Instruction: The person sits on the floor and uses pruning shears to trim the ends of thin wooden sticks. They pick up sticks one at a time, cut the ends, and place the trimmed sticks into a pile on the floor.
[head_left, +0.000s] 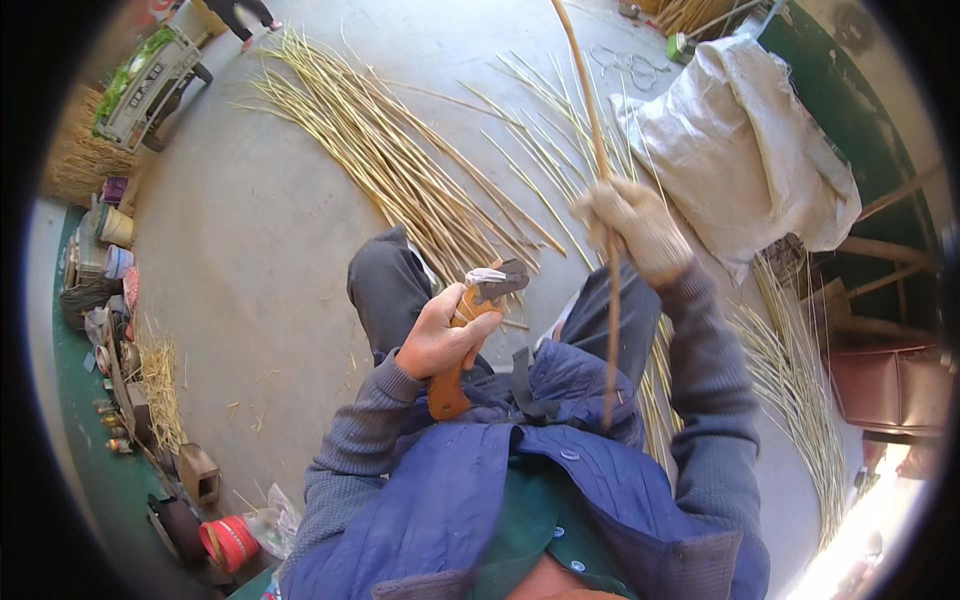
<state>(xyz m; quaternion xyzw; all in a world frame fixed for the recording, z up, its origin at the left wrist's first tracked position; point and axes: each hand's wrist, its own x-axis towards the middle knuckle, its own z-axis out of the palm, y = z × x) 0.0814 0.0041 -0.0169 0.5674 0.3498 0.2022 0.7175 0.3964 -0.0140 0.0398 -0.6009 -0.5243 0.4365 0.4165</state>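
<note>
My left hand, bare, is wrapped round a wooden-handled tool with a dark metal head and white wrapping near its top. I hold it upright over my lap; its exact kind does not show. In a pale work glove, my right hand, slightly blurred, grips a long brown stick. The stick runs from the top of the view down past the glove to my lap, apart from the tool. Beyond my knees, a pile of long thin sticks lies on the floor.
More thin rods lie right of the pile, beside a large white sack. Another bundle of rods is at my right. A red-brown padded seat stands at far right. Along the left wall are a red spool and straw.
</note>
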